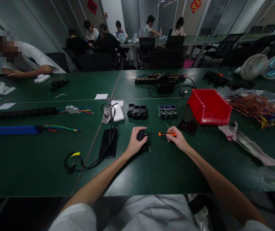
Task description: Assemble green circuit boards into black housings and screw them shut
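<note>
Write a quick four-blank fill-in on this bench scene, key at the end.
1. The right hand holds a screwdriver with a black-and-____ handle.
2. The left hand grips a small part coloured ____.
3. The open bin is ____.
4. The blue strip lies to the hands' ____.

Key: orange; black; red; left.

Beyond the near edge of the dark green bench [176,173] show a slim orange-and-black screwdriver [167,134] and a small rounded black plastic part [141,135]. Toward its right edge, an open plastic bin [213,118] is red, bundled wires [255,107] copper-red with yellow and blue ends. Leftward, a long bar [12,130] is bright blue.
</note>
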`<control>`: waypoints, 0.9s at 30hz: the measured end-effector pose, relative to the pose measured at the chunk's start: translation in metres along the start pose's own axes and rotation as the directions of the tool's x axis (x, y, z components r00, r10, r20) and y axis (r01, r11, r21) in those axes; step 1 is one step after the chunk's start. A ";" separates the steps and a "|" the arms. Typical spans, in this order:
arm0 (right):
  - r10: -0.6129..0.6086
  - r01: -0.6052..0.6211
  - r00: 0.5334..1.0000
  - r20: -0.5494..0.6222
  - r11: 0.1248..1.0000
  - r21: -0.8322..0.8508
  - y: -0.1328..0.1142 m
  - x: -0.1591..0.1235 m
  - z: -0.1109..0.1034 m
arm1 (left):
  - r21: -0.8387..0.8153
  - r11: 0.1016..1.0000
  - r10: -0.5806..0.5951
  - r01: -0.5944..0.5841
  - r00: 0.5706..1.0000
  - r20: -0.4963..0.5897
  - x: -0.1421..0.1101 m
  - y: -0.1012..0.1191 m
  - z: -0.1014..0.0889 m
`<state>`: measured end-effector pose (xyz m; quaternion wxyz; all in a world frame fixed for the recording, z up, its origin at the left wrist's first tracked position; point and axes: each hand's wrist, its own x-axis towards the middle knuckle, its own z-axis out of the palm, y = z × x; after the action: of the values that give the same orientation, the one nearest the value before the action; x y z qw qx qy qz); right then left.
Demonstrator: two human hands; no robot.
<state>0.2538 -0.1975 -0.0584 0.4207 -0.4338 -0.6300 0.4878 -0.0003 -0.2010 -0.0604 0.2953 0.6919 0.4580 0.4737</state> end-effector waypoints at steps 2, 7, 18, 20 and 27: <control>0.004 -0.004 1.000 0.006 1.000 0.022 0.000 0.000 0.001 | 0.012 1.000 0.014 -0.014 1.000 0.004 0.000 0.001 0.000; 0.025 -0.026 1.000 0.014 0.996 0.088 0.001 -0.001 0.003 | 0.043 0.999 -0.010 0.010 1.000 0.004 -0.002 0.002 0.001; 0.090 -0.093 0.995 0.043 0.993 0.069 0.003 -0.001 0.003 | 0.074 0.996 -0.055 0.056 0.998 -0.009 -0.005 0.003 0.003; 0.102 -0.104 0.994 0.035 0.994 0.038 0.004 -0.001 0.004 | 0.079 0.995 -0.063 0.065 0.998 -0.019 -0.003 0.002 0.003; 0.065 -0.068 0.997 0.036 0.993 0.098 0.001 0.001 0.000 | 0.064 0.994 -0.085 0.086 0.996 -0.011 -0.001 0.000 0.003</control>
<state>0.2534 -0.1967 -0.0596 0.4152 -0.4250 -0.5969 0.5392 0.0021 -0.2021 -0.0624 0.2910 0.6788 0.5034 0.4484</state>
